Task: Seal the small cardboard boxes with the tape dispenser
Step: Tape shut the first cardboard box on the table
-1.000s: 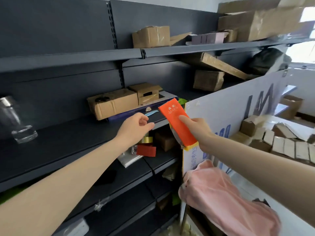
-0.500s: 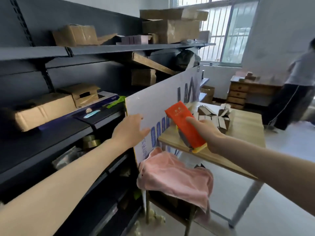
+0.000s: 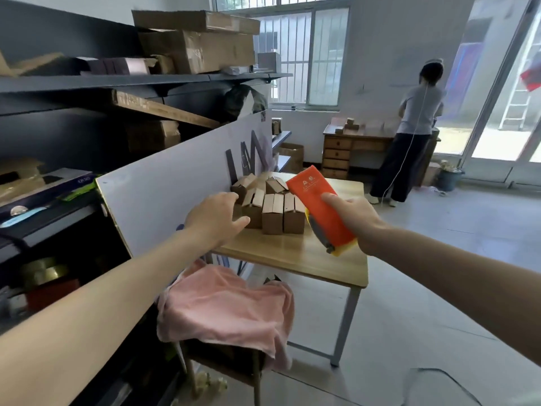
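My right hand (image 3: 349, 219) grips an orange tape dispenser (image 3: 320, 208) with a yellow end, held in the air above the wooden table (image 3: 295, 254). Several small cardboard boxes (image 3: 272, 210) with raised flaps stand in a cluster at the table's far left, just beyond the dispenser. My left hand (image 3: 215, 216) hovers with relaxed fingers in front of the boxes' left side and holds nothing.
A white board (image 3: 175, 186) leans along the table's left edge against dark shelving (image 3: 87, 83) stacked with cartons. A chair draped with a pink cloth (image 3: 225, 303) stands at the table's near side. A person (image 3: 409, 136) stands at a wooden desk (image 3: 339, 153) across the room.
The view swung right, from the shelves to the table and room. Both hands moved along with it; the right still holds the dispenser, now over the table near the boxes.
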Available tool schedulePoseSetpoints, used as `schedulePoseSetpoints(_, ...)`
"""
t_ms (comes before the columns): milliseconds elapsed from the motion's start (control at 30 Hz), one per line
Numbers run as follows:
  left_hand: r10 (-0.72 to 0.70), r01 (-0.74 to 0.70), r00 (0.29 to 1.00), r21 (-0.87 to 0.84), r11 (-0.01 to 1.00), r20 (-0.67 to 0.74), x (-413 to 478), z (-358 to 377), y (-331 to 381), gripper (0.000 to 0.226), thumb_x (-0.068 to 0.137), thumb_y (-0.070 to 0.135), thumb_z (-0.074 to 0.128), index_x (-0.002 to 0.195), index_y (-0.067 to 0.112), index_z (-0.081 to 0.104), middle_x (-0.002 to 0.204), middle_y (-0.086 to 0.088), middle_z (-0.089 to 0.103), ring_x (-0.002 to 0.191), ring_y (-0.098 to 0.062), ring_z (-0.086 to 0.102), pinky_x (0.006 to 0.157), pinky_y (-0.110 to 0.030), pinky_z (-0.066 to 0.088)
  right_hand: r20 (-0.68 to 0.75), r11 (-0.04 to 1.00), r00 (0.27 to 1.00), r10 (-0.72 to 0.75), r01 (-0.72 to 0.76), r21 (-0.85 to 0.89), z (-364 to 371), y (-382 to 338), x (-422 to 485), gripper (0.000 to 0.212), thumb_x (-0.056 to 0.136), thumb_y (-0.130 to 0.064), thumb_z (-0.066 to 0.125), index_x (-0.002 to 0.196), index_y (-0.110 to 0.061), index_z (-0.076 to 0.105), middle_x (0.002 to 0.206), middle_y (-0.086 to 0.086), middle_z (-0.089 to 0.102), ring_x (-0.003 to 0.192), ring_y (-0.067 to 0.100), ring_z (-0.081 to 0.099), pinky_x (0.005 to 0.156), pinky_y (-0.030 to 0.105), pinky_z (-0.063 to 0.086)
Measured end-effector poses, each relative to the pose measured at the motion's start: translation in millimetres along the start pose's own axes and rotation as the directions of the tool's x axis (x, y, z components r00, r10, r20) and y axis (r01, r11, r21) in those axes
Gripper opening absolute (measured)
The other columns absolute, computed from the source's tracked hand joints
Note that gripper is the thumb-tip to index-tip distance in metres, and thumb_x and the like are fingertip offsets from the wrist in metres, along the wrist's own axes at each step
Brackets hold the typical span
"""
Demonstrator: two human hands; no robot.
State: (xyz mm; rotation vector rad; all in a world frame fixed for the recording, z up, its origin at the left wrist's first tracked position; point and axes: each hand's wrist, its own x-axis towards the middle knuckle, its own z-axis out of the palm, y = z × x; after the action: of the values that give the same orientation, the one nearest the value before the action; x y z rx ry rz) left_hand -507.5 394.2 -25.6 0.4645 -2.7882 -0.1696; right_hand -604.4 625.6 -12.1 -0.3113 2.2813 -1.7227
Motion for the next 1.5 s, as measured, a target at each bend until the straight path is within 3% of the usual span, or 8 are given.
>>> schedulePoseSetpoints(133,0.007,-0.007,1.000,0.034,0.999,0.002,25,19,70,0.061,0.093,0.047,0.053,0.142,0.015,0.038,0.143,-0.005,0.046,0.128,-0.024,0.044,0.095,-0.038,0.044,-0.032,0.999,0.999,-0.008,0.007,-0.048,-75,17,23,0.038,0.093,-0.047,0.056,0.101,-0.010,0.058,0.085,0.004,0.062,0.067,0.017,0.060,0.048,0.026,0.042)
schedulePoseSetpoints(300,0.007,-0.008,1.000,0.043,0.999,0.015,59,45,142,0.062,0.093,0.048,0.052,0.143,0.015,0.037,0.146,-0.004,0.043,0.132,-0.024,0.040,0.098,-0.041,0.043,-0.072,0.995,0.997,-0.018,0.011,-0.097,-159,45,60,0.036,0.092,-0.048,0.057,0.093,-0.012,0.061,0.089,0.006,0.063,0.069,0.018,0.060,0.053,0.027,0.042)
schedulePoseSetpoints(533,0.031,-0.037,0.997,0.075,0.996,0.076,102,86,201,0.062,0.093,0.048,0.052,0.143,0.015,0.038,0.144,-0.004,0.045,0.133,-0.023,0.040,0.100,-0.038,0.042,-0.097,0.995,0.994,0.053,-0.061,-0.081,-229,85,116,0.044,0.094,-0.048,0.054,0.104,-0.007,0.061,0.091,0.008,0.064,0.069,0.019,0.057,0.058,0.028,0.040)
schedulePoseSetpoints(700,0.021,-0.034,0.990,0.086,0.996,0.141,143,122,207,0.057,0.092,0.048,0.052,0.138,0.016,0.042,0.138,-0.004,0.049,0.127,-0.023,0.045,0.098,-0.038,0.045,-0.120,0.992,0.986,0.112,-0.117,-0.038,-245,110,161,0.039,0.095,-0.043,0.054,0.101,-0.005,0.060,0.075,0.001,0.057,0.062,0.016,0.054,0.052,0.026,0.036)
schedulePoseSetpoints(900,0.010,-0.016,0.992,0.046,0.999,0.123,215,153,196,0.054,0.093,0.045,0.053,0.136,0.014,0.045,0.136,-0.005,0.051,0.126,-0.023,0.046,0.097,-0.037,0.045,-0.126,0.983,0.979,0.162,-0.172,-0.070,-247,118,234,0.046,0.092,-0.047,0.058,0.105,-0.004,0.063,0.089,0.011,0.064,0.072,0.028,0.061,0.059,0.031,0.049)
schedulePoseSetpoints(1033,-0.018,0.018,0.992,0.005,1.000,0.122,265,171,188,0.059,0.093,0.045,0.054,0.142,0.016,0.040,0.140,-0.006,0.049,0.128,-0.024,0.045,0.097,-0.038,0.045,-0.106,0.981,0.980,0.168,-0.177,-0.080,-240,99,284,0.036,0.094,-0.043,0.057,0.097,-0.007,0.059,0.080,0.006,0.060,0.064,0.023,0.059,0.049,0.027,0.043)
schedulePoseSetpoints(1233,-0.027,0.026,0.985,0.007,1.000,0.168,318,196,184,0.063,0.093,0.047,0.052,0.145,0.016,0.035,0.145,-0.006,0.045,0.132,-0.025,0.042,0.100,-0.039,0.042,-0.082,0.980,0.986,0.144,-0.154,-0.127,-230,89,339,0.041,0.092,-0.049,0.056,0.102,-0.009,0.061,0.097,0.010,0.064,0.081,0.028,0.063,0.064,0.031,0.046)
schedulePoseSetpoints(1500,-0.011,0.013,0.985,-0.009,1.000,0.172,354,214,191,0.064,0.093,0.048,0.053,0.146,0.018,0.034,0.148,-0.004,0.042,0.133,-0.024,0.042,0.098,-0.039,0.045,-0.047,0.972,0.990,0.135,-0.141,-0.186,-239,88,380,0.043,0.090,-0.051,0.058,0.104,-0.010,0.062,0.099,0.009,0.066,0.077,0.023,0.063,0.055,0.029,0.045)
